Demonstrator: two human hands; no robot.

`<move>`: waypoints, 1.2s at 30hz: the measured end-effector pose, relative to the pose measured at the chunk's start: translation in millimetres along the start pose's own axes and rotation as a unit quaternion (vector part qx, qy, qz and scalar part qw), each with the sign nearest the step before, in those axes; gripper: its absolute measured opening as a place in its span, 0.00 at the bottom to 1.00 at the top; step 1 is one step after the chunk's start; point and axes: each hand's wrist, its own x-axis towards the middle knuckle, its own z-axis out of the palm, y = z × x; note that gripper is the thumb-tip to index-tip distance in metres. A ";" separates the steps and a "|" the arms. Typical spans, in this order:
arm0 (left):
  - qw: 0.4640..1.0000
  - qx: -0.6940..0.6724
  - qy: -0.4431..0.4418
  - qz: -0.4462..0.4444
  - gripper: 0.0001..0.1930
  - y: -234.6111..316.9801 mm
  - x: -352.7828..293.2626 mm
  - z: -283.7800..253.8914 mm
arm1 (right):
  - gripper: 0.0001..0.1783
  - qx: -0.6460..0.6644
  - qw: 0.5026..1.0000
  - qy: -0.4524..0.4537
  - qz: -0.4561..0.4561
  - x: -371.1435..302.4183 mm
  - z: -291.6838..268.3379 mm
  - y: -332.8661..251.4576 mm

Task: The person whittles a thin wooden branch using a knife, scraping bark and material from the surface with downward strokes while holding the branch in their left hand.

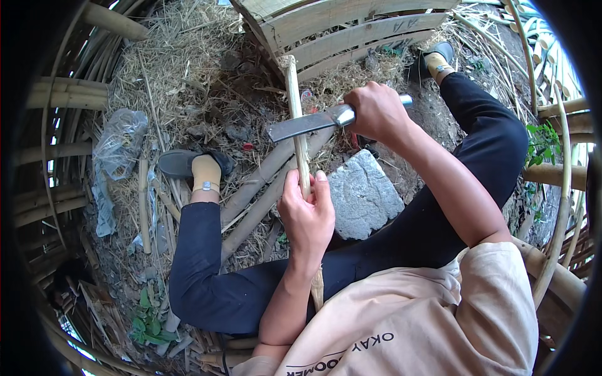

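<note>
My left hand (306, 216) grips the wooden stick (293, 94), which extends forward from my lap (357, 258); my right hand (379, 113) clenches the knife (307, 125), its blade crossing the stick beyond my left hand. For clean cuts, I should keep a shallow angle, stroking outward.

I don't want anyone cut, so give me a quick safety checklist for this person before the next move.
1. Left hand closed around the stick: ok.
2. Right hand gripping the knife by its handle: ok.
3. Left hand clear of the knife: ok for now; bare stick shows between them, but the fingers sit below the crossing, so a downward slip might reach them.
4. Hands protected: not ok, both bare.
5. Left shoe and right shoe away from the knife: ok.
6. Knife sharp enough: cannot tell.
</note>
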 end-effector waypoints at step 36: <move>0.963 -0.227 -0.114 -0.086 0.09 1.9 -10.1 3.5 | 0.11 0.022 0.968 0.250 -0.012 6.3 -24.4 49.2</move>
